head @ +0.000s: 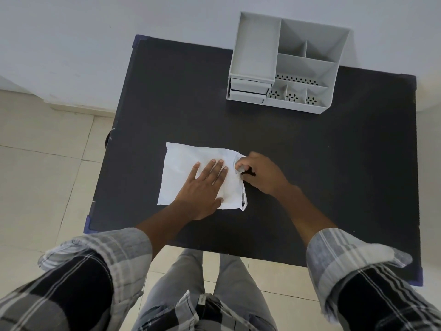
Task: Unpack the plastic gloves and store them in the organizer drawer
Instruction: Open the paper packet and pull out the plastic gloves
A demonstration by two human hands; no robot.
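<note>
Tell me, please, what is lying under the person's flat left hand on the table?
The left hand presses flat on a white plastic packet lying on the black table. The right hand pinches the packet's right edge. Its contents cannot be seen.

The table (310, 163) has a matt black top with a fine, slightly rough grain; the packet (188, 168) on it is thin white plastic film, smooth and softly creased; the organizer (307, 65) is matt grey moulded plastic, its lower trays perforated; the sleeves (114, 249) are woven checked cloth; the floor (43, 163) is smooth pale tile.
</note>
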